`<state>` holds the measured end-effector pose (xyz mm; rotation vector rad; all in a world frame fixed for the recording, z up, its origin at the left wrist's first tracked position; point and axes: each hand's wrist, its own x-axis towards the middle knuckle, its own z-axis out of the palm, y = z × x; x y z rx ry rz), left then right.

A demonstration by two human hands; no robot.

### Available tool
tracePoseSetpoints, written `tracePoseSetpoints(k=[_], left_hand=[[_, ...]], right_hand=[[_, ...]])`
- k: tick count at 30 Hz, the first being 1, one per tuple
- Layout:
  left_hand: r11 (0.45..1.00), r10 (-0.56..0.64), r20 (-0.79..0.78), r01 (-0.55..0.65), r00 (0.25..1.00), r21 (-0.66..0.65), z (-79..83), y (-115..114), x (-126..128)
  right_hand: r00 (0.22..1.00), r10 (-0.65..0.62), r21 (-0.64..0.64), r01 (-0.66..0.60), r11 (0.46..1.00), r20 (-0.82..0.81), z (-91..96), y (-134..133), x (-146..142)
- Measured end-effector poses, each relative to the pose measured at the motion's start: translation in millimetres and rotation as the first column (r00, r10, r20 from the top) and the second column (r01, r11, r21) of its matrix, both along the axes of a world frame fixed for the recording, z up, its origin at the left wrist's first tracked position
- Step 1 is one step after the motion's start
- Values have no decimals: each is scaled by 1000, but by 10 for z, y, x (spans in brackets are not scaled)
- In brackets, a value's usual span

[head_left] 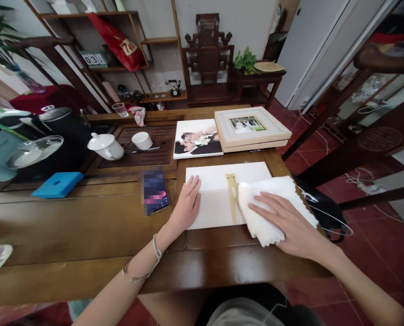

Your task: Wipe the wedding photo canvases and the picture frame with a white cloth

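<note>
My left hand (189,202) lies flat on the left side of a white rectangular panel (210,190), fingers stretched out and holding nothing. Over the panel's right side, my right hand (283,217) is on a fluffy white cloth (266,194), with its fingers pressed along the top and the cloth bunched under the palm. Part of the panel is hidden beneath this cloth. Between my hands, a flat, pale yellow tapering piece (232,194) with an animal-shaped head lies on the panel, close to the cloth's left edge.
Behind the panel are a photo print (198,147) and a framed picture (245,124) on another frame. A phone (157,192) lies left of my left hand. Farther left stand a lidded white cup (106,147), a small bowl (142,141) and a blue block (57,184). The table edge (229,290) is near my lap.
</note>
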<state>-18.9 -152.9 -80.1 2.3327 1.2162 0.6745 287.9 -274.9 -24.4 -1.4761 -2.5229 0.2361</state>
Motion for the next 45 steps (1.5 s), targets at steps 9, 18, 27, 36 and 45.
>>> tracePoseSetpoints(k=[9,18,27,36,45], left_hand=[[1000,0,0,0,1000,-5,2,17,-1],[1000,3,7,-3,1000,15,-22,14,-2],[1000,-4,14,3,1000,13,-10,3,3],[1000,1,11,-1,1000,4,-15,19,21],[1000,-9,18,9,1000,-4,-10,17,16]], right_hand=[[993,-56,65,50,997,99,-134,981,176],[998,-19,74,14,997,66,-97,494,50],[998,-3,-3,3,1000,67,-8,-118,-65],[954,-269,-144,249,958,-135,91,1062,-111],[966,-253,-236,233,943,-56,268,1301,-530]])
